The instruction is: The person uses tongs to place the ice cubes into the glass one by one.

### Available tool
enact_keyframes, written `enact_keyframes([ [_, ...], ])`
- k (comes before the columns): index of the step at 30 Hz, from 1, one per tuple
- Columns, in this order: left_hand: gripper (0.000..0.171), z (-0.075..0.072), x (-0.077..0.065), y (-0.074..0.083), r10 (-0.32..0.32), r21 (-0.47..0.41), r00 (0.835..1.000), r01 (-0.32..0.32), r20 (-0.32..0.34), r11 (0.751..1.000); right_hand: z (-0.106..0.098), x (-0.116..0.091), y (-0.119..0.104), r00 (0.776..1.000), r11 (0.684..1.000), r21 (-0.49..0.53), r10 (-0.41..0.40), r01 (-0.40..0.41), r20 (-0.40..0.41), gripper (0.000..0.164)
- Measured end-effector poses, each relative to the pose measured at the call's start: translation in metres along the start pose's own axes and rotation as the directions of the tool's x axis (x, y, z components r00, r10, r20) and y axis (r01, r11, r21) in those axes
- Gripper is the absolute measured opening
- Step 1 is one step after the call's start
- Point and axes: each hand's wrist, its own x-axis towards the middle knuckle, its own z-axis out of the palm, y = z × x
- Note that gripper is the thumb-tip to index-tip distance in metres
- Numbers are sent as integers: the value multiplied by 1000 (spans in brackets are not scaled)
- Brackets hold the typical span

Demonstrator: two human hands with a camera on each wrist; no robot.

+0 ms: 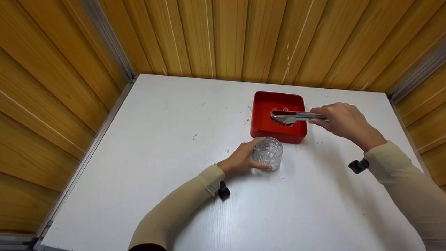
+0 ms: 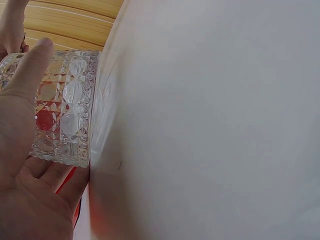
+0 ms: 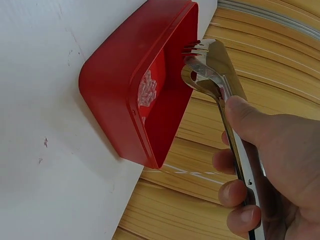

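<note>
A clear cut-glass tumbler (image 1: 269, 155) stands upright on the white table, and my left hand (image 1: 240, 158) grips its side. In the left wrist view the thumb lies across the patterned glass (image 2: 70, 112), with fingers round the other side. My right hand (image 1: 343, 120) holds metal serving tongs (image 1: 305, 116) by the handles. Their toothed heads reach over a red square box (image 1: 292, 139) just beyond the tumbler. Clear, ice-like pieces (image 3: 147, 90) lie inside the box in the right wrist view. I cannot tell whether the tongs pinch one.
The white table (image 1: 146, 139) carries small dark marks. Wood-patterned panels (image 1: 226, 38) rise behind it and at both sides. A metal frame post (image 1: 111, 42) stands at the far left corner. Black wrist-worn devices (image 1: 223, 191) sit at both cuffs.
</note>
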Motion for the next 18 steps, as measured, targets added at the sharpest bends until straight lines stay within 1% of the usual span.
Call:
enact_keyframes([
  [4, 88, 0, 1, 0, -2, 2, 1000, 2, 0, 1000, 0, 5, 4, 999, 1000, -8, 21, -21, 47, 28],
  [12, 87, 0, 3, 0, 32, 19, 999, -31, -7, 999, 0, 16, 9, 992, 997, -33, 70, -67, 106, 23],
  [18, 87, 1, 4, 1, 27, 22, 1000, -27, -6, 999, -1, 20, 9, 987, 996, -32, 84, -80, 139, 23],
])
